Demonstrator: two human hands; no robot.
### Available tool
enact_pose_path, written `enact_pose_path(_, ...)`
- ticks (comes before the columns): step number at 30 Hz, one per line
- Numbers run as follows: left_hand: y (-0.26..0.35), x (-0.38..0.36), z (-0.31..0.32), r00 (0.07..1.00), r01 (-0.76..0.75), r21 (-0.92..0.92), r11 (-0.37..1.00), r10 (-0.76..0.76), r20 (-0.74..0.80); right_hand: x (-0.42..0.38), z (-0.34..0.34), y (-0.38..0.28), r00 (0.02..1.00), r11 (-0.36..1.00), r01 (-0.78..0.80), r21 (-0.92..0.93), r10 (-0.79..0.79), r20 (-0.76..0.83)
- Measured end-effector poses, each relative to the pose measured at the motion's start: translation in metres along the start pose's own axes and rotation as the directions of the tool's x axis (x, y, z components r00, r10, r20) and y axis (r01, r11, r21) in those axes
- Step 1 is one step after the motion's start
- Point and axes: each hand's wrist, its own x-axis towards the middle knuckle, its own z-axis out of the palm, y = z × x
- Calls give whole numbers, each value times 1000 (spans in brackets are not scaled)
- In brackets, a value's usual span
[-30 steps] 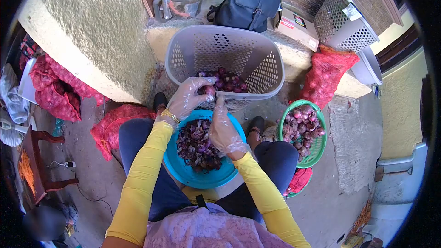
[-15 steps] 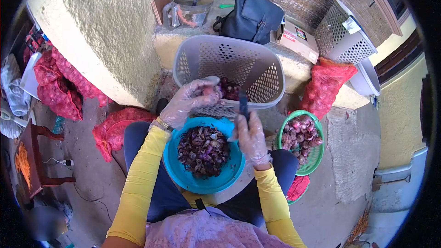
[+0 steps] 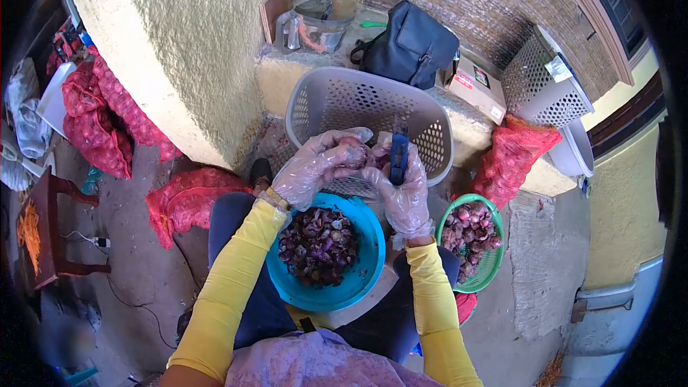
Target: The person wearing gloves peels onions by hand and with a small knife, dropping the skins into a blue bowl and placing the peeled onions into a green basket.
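Observation:
In a clear plastic glove, my left hand (image 3: 315, 168) is closed round a red onion (image 3: 352, 150), above the near rim of the grey perforated basket (image 3: 297, 111). My right hand (image 3: 403, 190), gloved too, grips a knife with a dark blue handle (image 3: 398, 158), its blade pointing up and away. The fingertips of both hands nearly meet at the onion. Below them, between my knees, a blue basin (image 3: 369, 272) holds purple onion skins (image 3: 319, 247). A green basket (image 3: 493, 265) of onions (image 3: 469, 233) stands to the right.
Red mesh sacks of onions lie at the left (image 3: 97, 125), beside my left leg (image 3: 190, 204) and at the right (image 3: 512, 154). A black backpack (image 3: 410, 46) and a cardboard box (image 3: 474, 87) rest on the ledge behind. At far left is a wooden stool (image 3: 54, 233).
My right hand has come up and closer to my left hand, bringing the knife beside the onion. The whole view has shifted, with the scene now slightly lower and mostly further right.

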Motion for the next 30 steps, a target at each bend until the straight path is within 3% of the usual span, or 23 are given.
enact_pose_path(5,1,1,6,999,19,79,997,-16,-39,0,0,6,998,988,-32,152,41,-54)
enact_pose_path(8,-10,5,-1,999,-39,-1,999,39,1,-4,-2,2,999,994,-41,98,44,-26)
enact_pose_path(14,-4,1,6,1000,-1,31,1000,0,23,-11,-8,-4,992,991,-108,83,102,73)
enact_pose_path(17,-7,2,8,999,22,0,1000,-22,-44,-14,-10,-3,993,991,-101,83,95,65)
enact_pose_path(21,-2,1,7,1000,21,-88,996,-23,-21,-16,-10,0,996,998,-46,33,43,77)
enact_pose_path(24,-5,7,1,992,-12,-51,999,5,-124,-21,-11,-3,983,987,-151,53,143,119)
enact_pose_path(26,-6,10,-4,971,-146,-159,977,110,-212,-24,-12,-6,965,984,-161,80,140,221)
enact_pose_path(30,0,7,-6,982,-156,-255,954,122,-143,-26,-22,-14,908,963,-259,-68,267,321)
